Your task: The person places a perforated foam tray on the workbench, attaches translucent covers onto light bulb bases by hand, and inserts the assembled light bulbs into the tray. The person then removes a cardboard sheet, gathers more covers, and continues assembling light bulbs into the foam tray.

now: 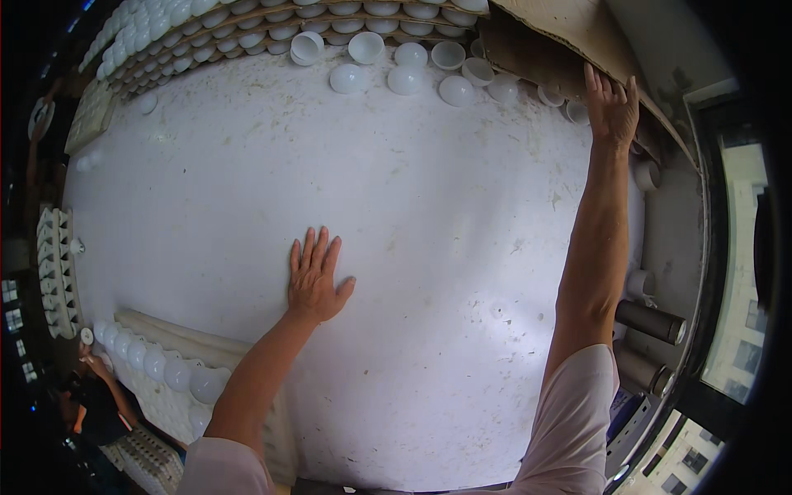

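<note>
My left hand (312, 285) lies flat on the white tabletop (412, 223), fingers spread and holding nothing. My right arm reaches to the far right corner. There my right hand (613, 111) grips the edge of a brown cardboard sheet (569, 33), which is tilted up, with its fingertips partly hidden at the edge. Below and left of the sheet, white domed cups, some showing their hollow side, such as this white cup (448, 56), lie loose along the table's far side. Several of them are partly covered by the cardboard.
Layered stacks of white domes (247, 33) on cardboard line the far left. A tray of white bulbs (157, 363) sits near my left forearm, and egg-crate trays (58, 272) stand at the left edge. Dark cylinders (652, 322) rest on the right by the window. Another person (99, 404) sits lower left.
</note>
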Tool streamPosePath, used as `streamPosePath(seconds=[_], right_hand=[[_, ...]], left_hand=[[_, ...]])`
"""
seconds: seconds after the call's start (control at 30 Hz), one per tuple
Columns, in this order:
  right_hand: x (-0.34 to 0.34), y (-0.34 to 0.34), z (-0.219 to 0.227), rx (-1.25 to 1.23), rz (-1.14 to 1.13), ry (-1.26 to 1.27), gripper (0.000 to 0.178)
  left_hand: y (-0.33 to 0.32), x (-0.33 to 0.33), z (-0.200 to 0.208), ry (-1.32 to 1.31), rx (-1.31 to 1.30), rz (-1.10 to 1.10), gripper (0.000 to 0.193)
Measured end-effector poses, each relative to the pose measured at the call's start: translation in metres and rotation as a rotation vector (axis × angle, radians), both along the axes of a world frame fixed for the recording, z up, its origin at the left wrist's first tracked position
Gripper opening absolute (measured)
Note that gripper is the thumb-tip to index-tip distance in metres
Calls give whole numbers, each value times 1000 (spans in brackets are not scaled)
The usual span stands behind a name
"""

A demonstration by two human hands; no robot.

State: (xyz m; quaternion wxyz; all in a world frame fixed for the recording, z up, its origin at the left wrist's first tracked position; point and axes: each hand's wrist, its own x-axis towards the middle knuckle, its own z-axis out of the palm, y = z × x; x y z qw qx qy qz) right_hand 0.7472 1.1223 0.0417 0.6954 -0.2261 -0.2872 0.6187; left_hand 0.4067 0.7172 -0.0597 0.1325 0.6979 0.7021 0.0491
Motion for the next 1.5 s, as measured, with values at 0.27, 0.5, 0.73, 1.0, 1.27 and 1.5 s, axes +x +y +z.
streamPosePath(seconds=[0.27, 0.5, 0.73, 1.0, 1.27, 1.5], right_hand=[[-136, -64, -107, 291, 14, -1637, 59], [-175, 10, -126, 235, -71, -2062, 71], [-193, 0, -129, 306, -79, -2328, 44], [-216, -131, -92, 415, 459, -1469, 30], [-273, 0, -118, 195, 46, -1402, 75], [-313, 5, -118, 59, 427, -1457, 60]], left_hand=[[11, -24, -13, -73, 41, -239, 68], [19, -29, -19, -147, 13, -373, 65], [23, -33, -17, -172, -34, -392, 62], [20, -41, -17, -90, -99, -407, 64], [20, -34, -19, -187, -38, -386, 59], [24, -32, -15, -220, -10, -387, 57]])
